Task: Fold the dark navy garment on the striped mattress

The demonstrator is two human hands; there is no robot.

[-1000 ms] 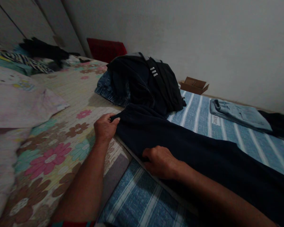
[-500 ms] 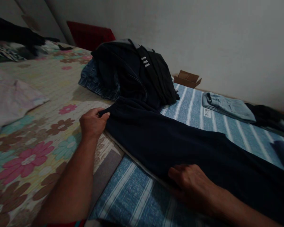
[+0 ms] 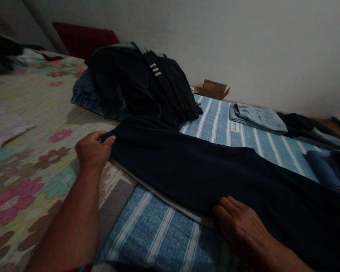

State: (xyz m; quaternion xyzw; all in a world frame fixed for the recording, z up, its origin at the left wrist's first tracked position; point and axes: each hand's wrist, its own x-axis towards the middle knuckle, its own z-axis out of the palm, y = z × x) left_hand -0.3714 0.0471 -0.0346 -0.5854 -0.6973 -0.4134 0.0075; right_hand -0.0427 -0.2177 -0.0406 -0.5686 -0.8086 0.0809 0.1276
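Observation:
Dark navy trousers [image 3: 181, 162] lie stretched across the bed, from the clothes heap toward the lower right. A pale strip shows along their near edge. My left hand [image 3: 95, 149] pinches the waistband corner at the left end, thumb on top. Farther along the same near edge, my right hand [image 3: 238, 219] is closed on the fabric, its fingertips partly hidden by the cloth and the hand itself. The far right end of the trousers runs into shadow at the frame's edge.
Behind the trousers rises a heap of dark clothes [image 3: 147, 83]. Folded light jeans [image 3: 259, 119], dark folded garments [image 3: 308, 130] and a blue folded garment [image 3: 328, 168] lie right on the striped sheet [image 3: 158, 223]. A cardboard box [image 3: 212, 89] stands by the wall. Floral bedding [image 3: 53, 136] covers the left.
The view has swung to the right, so most things appear farther left. My right hand has slid a little right along the trousers' near edge; my left hand keeps its hold.

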